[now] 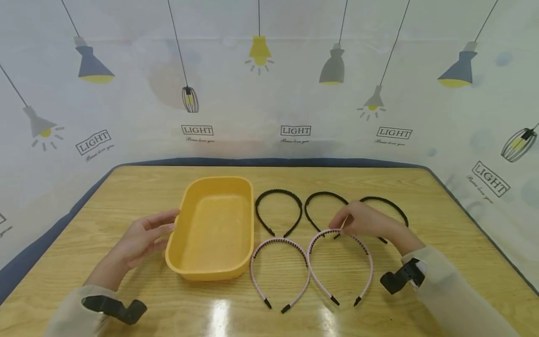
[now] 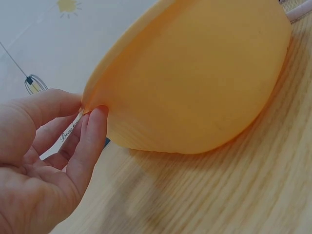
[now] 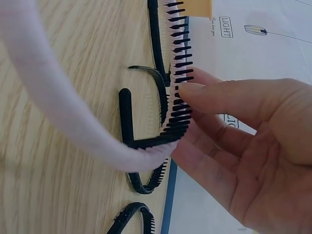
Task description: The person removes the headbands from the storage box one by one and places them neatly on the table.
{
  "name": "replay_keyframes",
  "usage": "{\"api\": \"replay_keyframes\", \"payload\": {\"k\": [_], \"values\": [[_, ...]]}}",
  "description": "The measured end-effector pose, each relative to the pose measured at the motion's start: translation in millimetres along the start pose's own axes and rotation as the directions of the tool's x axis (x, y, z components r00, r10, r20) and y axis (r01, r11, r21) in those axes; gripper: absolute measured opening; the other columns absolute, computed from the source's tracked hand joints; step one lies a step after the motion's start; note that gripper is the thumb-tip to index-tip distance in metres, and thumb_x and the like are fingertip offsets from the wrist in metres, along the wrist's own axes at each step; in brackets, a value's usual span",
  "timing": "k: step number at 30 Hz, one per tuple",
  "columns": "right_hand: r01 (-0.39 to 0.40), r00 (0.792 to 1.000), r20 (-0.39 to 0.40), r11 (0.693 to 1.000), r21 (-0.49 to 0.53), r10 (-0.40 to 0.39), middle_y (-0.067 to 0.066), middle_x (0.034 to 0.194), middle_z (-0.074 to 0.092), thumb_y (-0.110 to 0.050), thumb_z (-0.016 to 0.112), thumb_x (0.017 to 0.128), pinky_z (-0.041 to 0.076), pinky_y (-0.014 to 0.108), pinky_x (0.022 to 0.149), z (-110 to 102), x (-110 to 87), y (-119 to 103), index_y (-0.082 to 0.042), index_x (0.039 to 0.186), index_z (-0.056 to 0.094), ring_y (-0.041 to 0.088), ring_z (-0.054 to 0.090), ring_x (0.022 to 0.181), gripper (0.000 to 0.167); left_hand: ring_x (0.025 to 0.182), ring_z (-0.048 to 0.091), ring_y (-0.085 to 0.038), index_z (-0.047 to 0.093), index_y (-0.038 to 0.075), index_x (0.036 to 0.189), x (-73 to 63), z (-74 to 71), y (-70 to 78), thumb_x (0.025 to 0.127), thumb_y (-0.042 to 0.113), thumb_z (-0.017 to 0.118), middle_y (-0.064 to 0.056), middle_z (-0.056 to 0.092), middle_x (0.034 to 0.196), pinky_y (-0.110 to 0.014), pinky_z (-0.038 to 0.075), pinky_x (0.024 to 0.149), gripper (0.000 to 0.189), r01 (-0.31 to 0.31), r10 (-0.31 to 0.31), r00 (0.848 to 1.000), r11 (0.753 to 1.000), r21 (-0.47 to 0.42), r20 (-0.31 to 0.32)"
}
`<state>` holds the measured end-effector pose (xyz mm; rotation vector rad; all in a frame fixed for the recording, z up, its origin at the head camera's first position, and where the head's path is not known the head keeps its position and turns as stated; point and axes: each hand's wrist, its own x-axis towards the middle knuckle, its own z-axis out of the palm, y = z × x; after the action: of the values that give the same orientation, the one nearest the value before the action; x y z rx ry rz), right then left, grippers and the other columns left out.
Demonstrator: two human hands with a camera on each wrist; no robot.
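Note:
A yellow plastic basin (image 1: 210,224) stands left of the middle of the table. My left hand (image 1: 145,236) is at its left side, pinching the rim (image 2: 90,92) with thumb and fingers. In my right hand (image 1: 362,220) the toothed arch of a pink headband (image 1: 371,269) is pinched between thumb and fingers; the right wrist view shows its black inner teeth (image 3: 183,63). To its left lies a second pink headband (image 1: 252,267). Behind them are a black headband (image 1: 278,191), another black headband (image 1: 326,193) and a third black headband (image 1: 387,202), partly hidden by my right hand.
The wooden table (image 1: 168,309) has a dark blue border (image 1: 269,162) along its back edge. Beyond it hangs a pale backdrop (image 1: 236,93) printed with lamps and lettering. Each sleeve cuff carries a black camera mount, such as the right mount (image 1: 402,277).

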<state>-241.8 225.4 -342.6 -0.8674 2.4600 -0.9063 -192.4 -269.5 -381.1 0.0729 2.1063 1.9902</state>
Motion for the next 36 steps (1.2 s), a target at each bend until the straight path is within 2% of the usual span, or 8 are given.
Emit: {"api": "replay_keyframes", "payload": {"k": [8, 15, 21, 27, 36], "values": [[-0.003, 1.000, 0.014, 0.999, 0.049, 0.002, 0.018, 0.101, 0.064, 0.012, 0.060, 0.080, 0.054, 0.027, 0.069, 3.1, -6.1, 3.1, 0.006, 0.101, 0.066, 0.032, 0.061, 0.090, 0.023, 0.103, 0.056, -0.009, 0.039, 0.001, 0.138, -1.6, -0.7, -0.3, 0.091, 0.016, 0.058, 0.001, 0.050, 0.121, -0.033, 0.051, 0.082, 0.052, -0.010, 0.011, 1.000, 1.000, -0.022, 0.016], [-0.017, 1.000, 0.023, 0.998, 0.067, 0.015, 0.016, 0.101, 0.064, 0.012, 0.061, 0.079, 0.054, 0.027, 0.068, 7.9, -7.9, 7.1, 0.006, 0.100, 0.067, 0.025, 0.061, 0.087, 0.023, 0.102, 0.057, -0.009, 0.040, 0.002, 0.138, -1.4, -1.1, -0.5, 0.092, 0.015, 0.057, 0.001, 0.051, 0.121, -0.033, 0.051, 0.081, 0.051, -0.004, 0.004, 1.000, 1.000, -0.030, 0.015], [-0.047, 0.998, 0.046, 0.993, 0.110, 0.043, 0.017, 0.101, 0.064, 0.011, 0.063, 0.078, 0.054, 0.027, 0.065, 11.9, -10.8, 10.6, 0.005, 0.099, 0.067, 0.025, 0.061, 0.085, 0.022, 0.103, 0.057, -0.009, 0.042, 0.003, 0.137, -1.7, -0.7, 0.2, 0.091, 0.014, 0.057, 0.002, 0.051, 0.119, -0.033, 0.051, 0.081, 0.049, -0.003, 0.004, 1.000, 0.999, -0.052, 0.016], [-0.061, 0.997, 0.061, 0.988, 0.145, 0.053, 0.017, 0.100, 0.063, 0.010, 0.063, 0.079, 0.054, 0.027, 0.063, 15.9, -11.5, 14.1, 0.006, 0.100, 0.067, 0.025, 0.061, 0.083, 0.022, 0.101, 0.057, -0.007, 0.042, 0.004, 0.137, -2.3, -0.4, 0.9, 0.091, 0.016, 0.059, 0.003, 0.051, 0.118, -0.032, 0.051, 0.082, 0.050, -0.002, 0.003, 1.000, 1.000, -0.025, 0.005], [-0.056, 0.997, 0.066, 0.987, 0.152, 0.047, 0.014, 0.096, 0.063, 0.008, 0.065, 0.078, 0.053, 0.027, 0.063, 19.1, -12.4, 16.2, 0.008, 0.099, 0.066, 0.025, 0.059, 0.083, 0.021, 0.101, 0.057, -0.009, 0.042, 0.003, 0.136, -2.0, 0.2, 2.5, 0.092, 0.014, 0.057, 0.002, 0.052, 0.118, -0.032, 0.051, 0.082, 0.049, 0.000, 0.000, 1.000, 1.000, -0.031, 0.006]]}}
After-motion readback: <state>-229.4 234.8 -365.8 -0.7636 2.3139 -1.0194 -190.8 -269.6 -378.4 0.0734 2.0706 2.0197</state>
